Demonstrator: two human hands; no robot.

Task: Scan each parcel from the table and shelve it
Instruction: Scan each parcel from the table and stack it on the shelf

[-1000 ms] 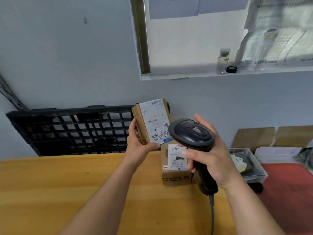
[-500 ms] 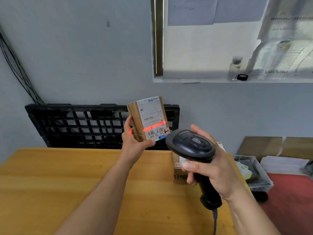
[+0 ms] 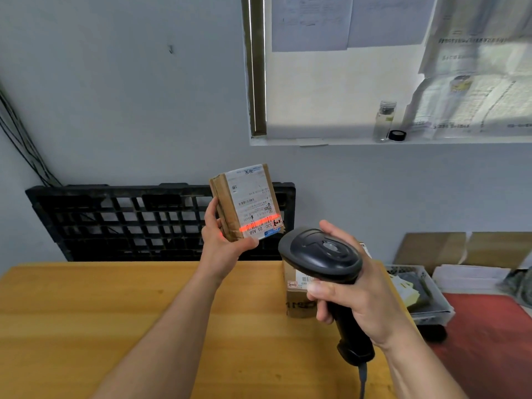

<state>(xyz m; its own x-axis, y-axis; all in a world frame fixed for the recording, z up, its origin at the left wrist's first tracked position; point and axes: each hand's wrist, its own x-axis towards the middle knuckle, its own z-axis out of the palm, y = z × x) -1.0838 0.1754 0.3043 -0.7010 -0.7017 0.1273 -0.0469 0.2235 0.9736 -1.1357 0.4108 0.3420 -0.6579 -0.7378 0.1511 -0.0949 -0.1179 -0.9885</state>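
To your left the wooden table (image 3: 86, 318) lay bare, so a hand could sweep freely across most of its top. On the right side a cardboard box (image 3: 298, 295) stood on the table, partly hidden behind your right hand (image 3: 359, 295) and the black scanner (image 3: 322, 257) it gripped, blocking that corner. Your left hand (image 3: 221, 246) held the small parcel (image 3: 246, 201) up above the far edge, with open air beneath it and a clear gap between parcel and scanner. Behind the table a black pallet (image 3: 129, 220) leaned against the wall, closing off the back. Off the right edge a grey crate (image 3: 431, 292) sat near the table.
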